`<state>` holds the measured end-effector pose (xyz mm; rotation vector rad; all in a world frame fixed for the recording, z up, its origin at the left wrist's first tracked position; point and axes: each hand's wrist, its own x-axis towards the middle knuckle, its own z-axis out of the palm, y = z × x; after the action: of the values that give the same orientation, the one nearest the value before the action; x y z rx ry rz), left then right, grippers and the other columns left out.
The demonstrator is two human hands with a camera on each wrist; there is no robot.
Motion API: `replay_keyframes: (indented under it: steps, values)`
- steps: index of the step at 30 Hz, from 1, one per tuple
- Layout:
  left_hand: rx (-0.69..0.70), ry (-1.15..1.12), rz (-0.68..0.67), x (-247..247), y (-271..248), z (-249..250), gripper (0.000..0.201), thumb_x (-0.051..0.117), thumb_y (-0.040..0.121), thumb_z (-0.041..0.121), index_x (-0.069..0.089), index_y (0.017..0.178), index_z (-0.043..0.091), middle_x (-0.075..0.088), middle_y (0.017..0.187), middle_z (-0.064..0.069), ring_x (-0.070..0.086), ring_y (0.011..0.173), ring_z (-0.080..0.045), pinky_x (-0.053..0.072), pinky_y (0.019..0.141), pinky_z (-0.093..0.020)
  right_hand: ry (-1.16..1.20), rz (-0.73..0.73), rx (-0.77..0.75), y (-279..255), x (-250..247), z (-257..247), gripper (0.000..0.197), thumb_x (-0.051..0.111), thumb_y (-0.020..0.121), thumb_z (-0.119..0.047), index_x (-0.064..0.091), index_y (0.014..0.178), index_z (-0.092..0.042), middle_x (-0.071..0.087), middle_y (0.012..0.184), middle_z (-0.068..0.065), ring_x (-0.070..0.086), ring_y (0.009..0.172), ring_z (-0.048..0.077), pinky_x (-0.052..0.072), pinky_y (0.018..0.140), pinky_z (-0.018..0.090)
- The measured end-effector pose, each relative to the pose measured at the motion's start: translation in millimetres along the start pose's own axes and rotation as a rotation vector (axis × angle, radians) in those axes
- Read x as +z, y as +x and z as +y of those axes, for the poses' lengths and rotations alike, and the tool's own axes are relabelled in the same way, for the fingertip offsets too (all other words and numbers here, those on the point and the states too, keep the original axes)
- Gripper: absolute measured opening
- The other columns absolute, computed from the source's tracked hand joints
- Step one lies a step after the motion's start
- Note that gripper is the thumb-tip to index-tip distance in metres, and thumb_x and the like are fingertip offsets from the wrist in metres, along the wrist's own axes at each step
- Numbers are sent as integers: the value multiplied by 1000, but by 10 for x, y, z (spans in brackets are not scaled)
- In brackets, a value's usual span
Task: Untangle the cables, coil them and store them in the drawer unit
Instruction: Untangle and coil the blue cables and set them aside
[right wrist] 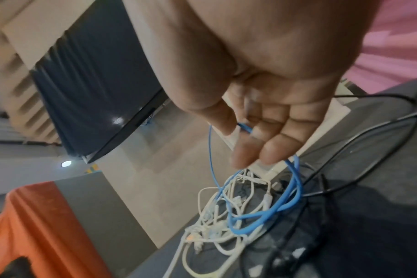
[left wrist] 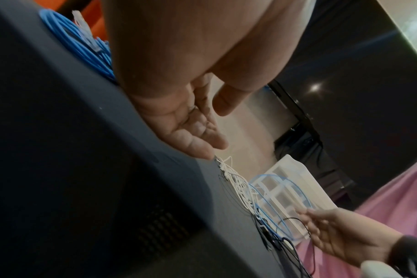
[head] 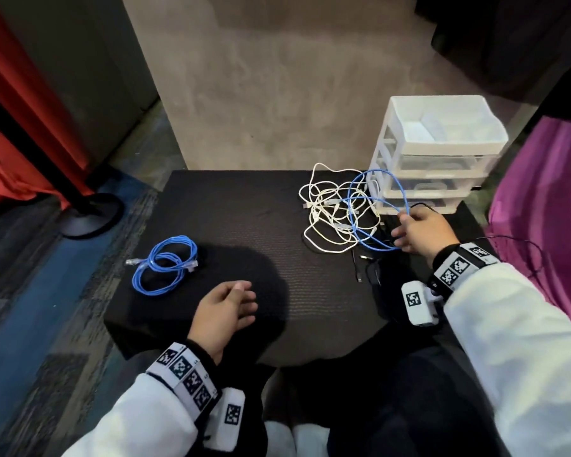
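Observation:
A coiled blue cable (head: pixel 164 265) lies at the table's left, also seen in the left wrist view (left wrist: pixel 83 47). A tangle of white cables (head: pixel 330 209) lies at the right, in front of the white drawer unit (head: pixel 442 153). A second blue cable (head: pixel 376 179) loops up out of the tangle. My right hand (head: pixel 401 230) pinches this blue cable (right wrist: pixel 291 197) between thumb and fingers, just in front of the unit's lowest drawer. My left hand (head: pixel 244 301) rests relaxed on the black table (head: pixel 231 206), holding nothing, to the right of the coiled cable.
Thin black cables (head: pixel 370 268) lie under and beside the tangle near my right wrist. The unit's top tray holds a white item. A purple cloth (head: pixel 541 209) hangs at the right. At the left stand a red curtain and a round stand base (head: pixel 89 216).

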<state>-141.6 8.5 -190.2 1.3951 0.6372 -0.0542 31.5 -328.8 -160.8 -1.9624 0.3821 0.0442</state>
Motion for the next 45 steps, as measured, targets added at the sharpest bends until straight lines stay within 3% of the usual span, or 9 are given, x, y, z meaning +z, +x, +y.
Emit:
replay_keyframes:
  steps: [5,14,20,25,30,35,39,42,45]
  values:
    - [-7,11,-40,29,-33,23,24,51,107,22,70,114,8,71,98,-9,68,78,-15,58,69,-29,67,17,-341,-434,-90,-592,22,49,108,-17,69,98,-19,60,66,0,47,37,5,41,44,19]
    - [67,-83,-87,132,-150,131,22,55,105,26,67,122,18,67,116,-9,69,91,-16,59,77,-33,374,-280,-798,-1467,-511,-1666,20,50,109,-16,68,116,-11,59,66,3,42,47,23,36,48,32]
    - [310,-120,-252,152,-272,341,59,67,94,44,45,148,41,48,148,12,53,134,-5,46,110,-33,425,-459,-741,-1626,-398,-1605,22,50,106,-18,67,115,-9,58,65,7,41,43,20,24,52,48]
    - [416,76,-287,226,-311,412,25,60,102,19,70,124,17,73,118,1,65,105,-5,49,95,-24,486,-586,-600,-1669,-156,-1375,24,46,104,-17,65,113,-5,53,62,7,37,43,15,23,52,42]
    - [352,208,-344,185,-267,266,10,68,97,32,73,101,24,69,89,6,61,85,-9,53,95,-43,599,-642,-441,-1753,22,-1159,26,45,104,-15,67,111,-4,44,60,8,29,40,11,27,50,32]
    - [390,448,-143,68,-85,136,22,71,81,52,68,76,31,64,100,-8,61,82,-14,54,92,-40,561,-666,-390,-1806,48,-1037,30,49,101,-19,72,113,-4,38,56,9,26,41,12,18,52,38]
    - [373,362,106,-189,92,165,26,67,84,49,62,80,23,61,71,8,52,67,-10,45,76,-35,471,-550,-384,-1738,-106,-1004,33,53,97,-22,74,108,1,31,51,6,25,39,6,17,45,29]
    - [361,306,107,-350,114,211,19,67,97,30,56,85,20,75,77,5,62,75,-15,47,77,-32,420,-470,-372,-1648,-182,-925,29,51,102,-16,74,104,2,30,50,6,25,41,8,21,42,23]
    - [377,433,63,-426,54,296,18,60,101,35,56,90,21,79,84,9,56,68,-22,51,73,-41,335,-474,-334,-1600,-132,-762,28,48,106,-14,74,102,-3,43,51,12,25,39,15,24,41,23]
